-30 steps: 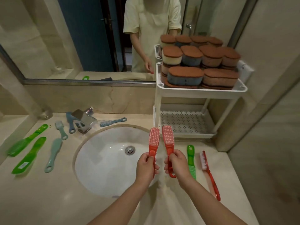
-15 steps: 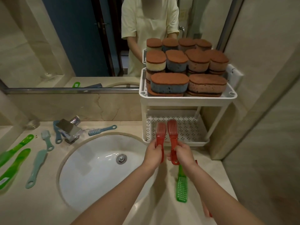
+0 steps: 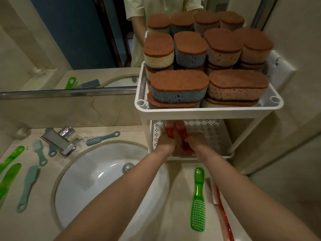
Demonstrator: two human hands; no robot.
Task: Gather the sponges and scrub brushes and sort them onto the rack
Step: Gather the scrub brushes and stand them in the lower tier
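**A:** State of the left grip (image 3: 165,142)?

**B:** Fingers are curled round the handle of a red brush (image 3: 168,132). The brush head points away from the grip, under the top tier of the rack (image 3: 208,111).

**A:** Right grip (image 3: 195,142)?

**B:** Fingers are closed round the handle of a second red brush (image 3: 181,134), just beside the first. Both grips sit side by side over the lower shelf (image 3: 211,134).

**A:** Do the brush heads touch the shelf?

**B:** Cannot tell. The top tier hides their far ends.

**A:** Location of the sponges (image 3: 179,86)?

**B:** They are stacked on the top tier, directly above both grips.

**A:** What lies on the surface (image 3: 180,185)?

**B:** On the near side of the right grip, a green brush (image 3: 198,202) and a third red brush (image 3: 220,206) lie side by side. The sink (image 3: 104,180) is to the left of the left grip. Beyond it are:
- a blue brush (image 3: 102,136) near the faucet (image 3: 59,140)
- teal brushes (image 3: 28,186)
- two green brushes (image 3: 10,157), farthest from the grips
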